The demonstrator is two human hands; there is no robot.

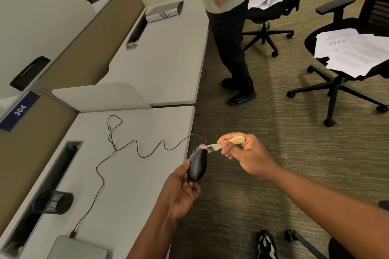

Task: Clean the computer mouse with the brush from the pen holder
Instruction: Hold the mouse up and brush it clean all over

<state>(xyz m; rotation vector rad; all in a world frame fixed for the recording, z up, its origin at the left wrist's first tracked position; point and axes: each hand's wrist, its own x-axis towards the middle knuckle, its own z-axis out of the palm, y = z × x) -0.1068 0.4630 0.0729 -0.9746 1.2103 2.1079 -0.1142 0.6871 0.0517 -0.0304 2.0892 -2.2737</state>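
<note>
My left hand (182,191) holds a black wired computer mouse (197,165) up past the desk's right edge, over the carpet. My right hand (242,153) grips the pale wooden handle of a small brush (223,144). The brush's metal ferrule and pinkish bristles touch the front end of the mouse. The mouse's black cable (117,149) trails in loops across the white desk (134,185) to a plug by a grey laptop (77,248). A black mesh pen holder (53,202) stands at the desk's left, beside the cable slot.
A person (229,33) stands beside the farther desk. Two black office chairs (341,65) with loose papers on their seats stand on the carpet at right. A grey binder (165,11) lies on the far desk. My shoe (266,245) shows at the bottom.
</note>
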